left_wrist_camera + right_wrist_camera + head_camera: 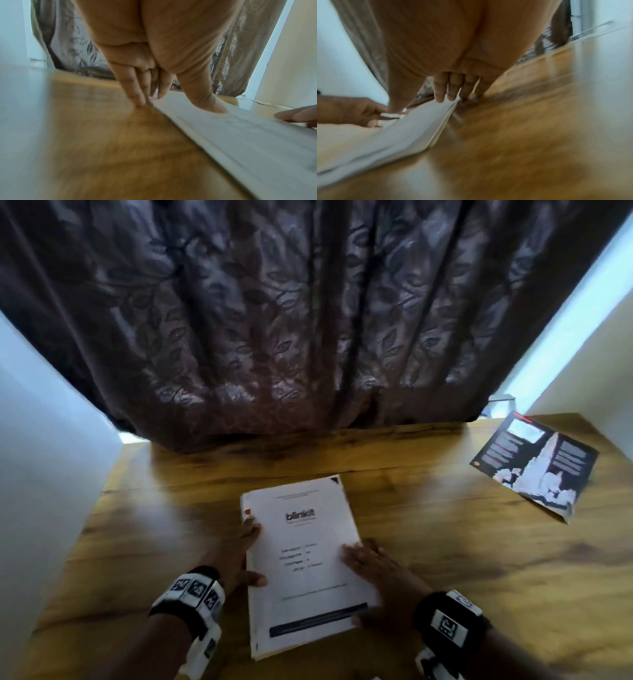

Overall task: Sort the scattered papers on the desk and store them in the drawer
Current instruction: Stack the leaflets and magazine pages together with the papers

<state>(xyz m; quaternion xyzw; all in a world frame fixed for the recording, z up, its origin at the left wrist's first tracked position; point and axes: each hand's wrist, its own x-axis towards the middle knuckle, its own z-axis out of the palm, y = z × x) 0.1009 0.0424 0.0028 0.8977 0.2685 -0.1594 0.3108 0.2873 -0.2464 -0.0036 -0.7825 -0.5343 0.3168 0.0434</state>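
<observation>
Behind, a dark brown leaf-patterned curtain [274,320] is hung down to the rear edge of the glossy wooden table [445,559], by which the papers are carried. No drawer is seen in any view.

Near the front of the table, a thick stack of white printed papers [305,563] is laid flat, its top sheet marked with a logo. At the far right, well apart from the stack, a dark unfolded leaflet with white pictures [537,467] is left lying alone; it is judged to be yet to be gathered.

The stack is flanked by both hands, apparently so that its edges can be squared. The left hand [245,549] is set against the left edge: its fingers [137,94] are kept straight, with tips on the table at the edge, and its thumb is rested on the top sheet. The right hand [376,570] is laid likewise at the right edge, two fingers [440,89] on the paper and the others on the wood.

Neither grip is closed round anything; both are held flat and relaxed.
</observation>
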